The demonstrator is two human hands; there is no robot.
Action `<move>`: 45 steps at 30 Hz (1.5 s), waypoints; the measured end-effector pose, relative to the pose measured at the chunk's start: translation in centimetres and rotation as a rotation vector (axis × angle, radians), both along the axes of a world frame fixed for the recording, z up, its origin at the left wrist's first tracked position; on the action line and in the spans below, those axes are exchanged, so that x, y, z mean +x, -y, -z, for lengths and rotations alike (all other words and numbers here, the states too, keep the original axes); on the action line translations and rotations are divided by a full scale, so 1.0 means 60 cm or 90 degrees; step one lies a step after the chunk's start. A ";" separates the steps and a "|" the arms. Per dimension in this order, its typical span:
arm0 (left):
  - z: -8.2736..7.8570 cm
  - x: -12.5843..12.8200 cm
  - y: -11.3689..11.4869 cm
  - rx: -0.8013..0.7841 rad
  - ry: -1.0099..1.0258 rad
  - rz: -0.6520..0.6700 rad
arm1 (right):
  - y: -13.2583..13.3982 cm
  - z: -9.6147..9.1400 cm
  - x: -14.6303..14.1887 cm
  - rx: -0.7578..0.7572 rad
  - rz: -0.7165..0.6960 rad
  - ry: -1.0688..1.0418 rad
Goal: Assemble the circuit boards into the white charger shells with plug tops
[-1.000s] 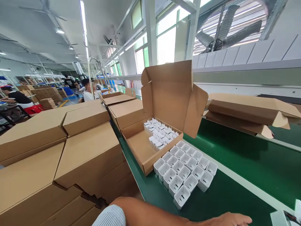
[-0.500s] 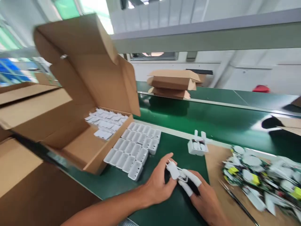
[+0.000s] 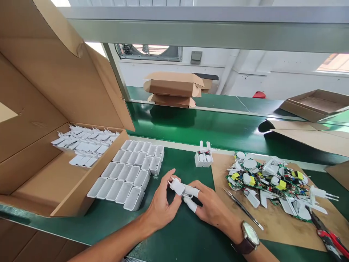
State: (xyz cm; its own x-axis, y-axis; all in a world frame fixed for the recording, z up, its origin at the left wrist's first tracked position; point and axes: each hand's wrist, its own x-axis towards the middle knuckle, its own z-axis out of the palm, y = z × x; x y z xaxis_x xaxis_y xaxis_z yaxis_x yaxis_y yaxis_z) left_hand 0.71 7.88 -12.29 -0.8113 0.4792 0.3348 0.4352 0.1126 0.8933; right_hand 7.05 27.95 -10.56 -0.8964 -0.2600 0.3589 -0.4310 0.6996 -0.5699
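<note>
Both my hands meet over the green belt at the front. My left hand (image 3: 162, 203) and my right hand (image 3: 209, 205), which wears white finger cots and a wristwatch, pinch one small white charger part (image 3: 178, 186) between them. Just left lies a block of several empty white charger shells (image 3: 128, 174) in rows. An open cardboard box (image 3: 35, 182) at the left holds several white plug pieces (image 3: 84, 143). A small assembled piece with two prongs (image 3: 204, 157) stands behind my hands.
A brown mat at the right carries a heap of circuit boards and white parts (image 3: 269, 178), tweezers (image 3: 242, 208) and red-handled cutters (image 3: 331, 238). Folded cardboard boxes (image 3: 173, 89) lie across the green belt, with an open tray box (image 3: 313, 105) at far right.
The view has swung down and right from the stacked boxes to the belt. My hands have come together on the small white part and hold it a little nearer.
</note>
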 end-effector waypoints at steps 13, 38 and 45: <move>0.005 0.003 -0.004 -0.053 -0.117 -0.028 | 0.025 0.005 -0.002 -0.636 0.113 0.276; 0.000 0.003 -0.007 0.002 -0.262 0.007 | 0.042 -0.013 -0.004 -0.877 0.054 0.448; 0.004 0.002 -0.006 0.002 -0.248 0.033 | 0.043 -0.014 -0.002 -0.878 0.062 0.447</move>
